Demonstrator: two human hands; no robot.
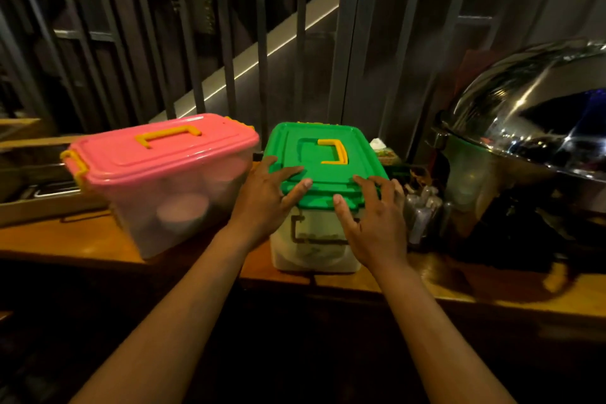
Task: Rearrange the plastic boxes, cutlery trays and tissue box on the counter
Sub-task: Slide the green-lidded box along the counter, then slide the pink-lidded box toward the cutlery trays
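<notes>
Looking down from the head camera, both hands rest on the green-lidded box [319,197], which stands near the front edge of the wooden counter [98,239], about midway along the stretch in view. The left hand [265,200] lies spread against the lid's near-left corner, fingers [292,174] splayed flat on the green top. The right hand [373,223] covers the near-right corner, thumb on the front rim and fingers reaching over the lid's side. Neither hand is clenched; they press or steady the box without a closed grasp, and its yellow handle [334,151] is untouched.

The pink-lidded box [164,180] sits just to the left, well on the counter, angled with its far end toward the back edge, close to the green one but apparently not touching. Pale round shapes show through its clear wall.

Behind the green box's far-right corner, toward the back edge, the tissue box [383,151] peeks out, mostly hidden. A dark holder with what looks like wrapped cutlery [423,207] stands just right of the green box, beside a large steel domed server [531,141] at the counter's right end.

As a judgement, the rearranging seems partway: the two plastic boxes stand side by side, the green one is being set or nudged, and the tissue box and cutlery holder look yet to be dealt with.
</notes>
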